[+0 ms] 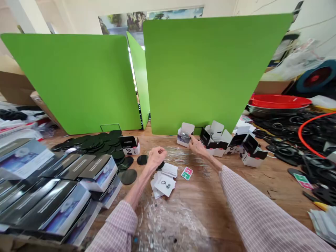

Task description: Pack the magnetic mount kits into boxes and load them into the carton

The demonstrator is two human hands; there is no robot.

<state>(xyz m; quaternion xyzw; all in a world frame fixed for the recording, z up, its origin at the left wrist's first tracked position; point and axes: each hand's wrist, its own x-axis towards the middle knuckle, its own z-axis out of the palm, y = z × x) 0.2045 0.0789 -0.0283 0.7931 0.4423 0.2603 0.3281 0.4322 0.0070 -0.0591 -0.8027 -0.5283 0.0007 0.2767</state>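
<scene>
My right hand is at the right edge of a small open box, with its fingers against the box's side and flap. The box stands upright with its lid raised, at the foot of the green panel. To the left, my left hand hovers over the table with its fingers curled together; whatever may be between them is hidden. Below it lies a pile of printed leaflets. A black disc is just left of that hand, and a red-and-green card lies to the right of the leaflets.
Several open boxes stand right of the small one. Black discs are heaped at the left, behind stacked closed boxes. Green panels border the table's back. Black rings and a red basin are at the right.
</scene>
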